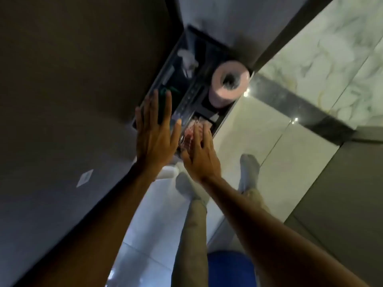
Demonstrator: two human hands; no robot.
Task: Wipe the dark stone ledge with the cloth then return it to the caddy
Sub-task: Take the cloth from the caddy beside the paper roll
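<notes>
A dark caddy (pixel 207 48) with several compartments stands against the wall on the left. A reddish checked cloth (pixel 187 134) lies in its near compartment. My right hand (pixel 200 154) reaches into that compartment with its fingers together and bent down onto the cloth. My left hand (pixel 154 133) hovers flat over the caddy's left side, fingers spread, holding nothing. A dark stone ledge (pixel 300 108) runs along the marble wall at the right, apart from both hands.
In the caddy are a pink toilet roll (pixel 228 83), a crumpled white item (pixel 187 59) and something green (pixel 165 93) under my left fingers. My socked feet (pixel 249 166) stand on pale floor tiles. A blue round object (pixel 230 268) sits at the bottom.
</notes>
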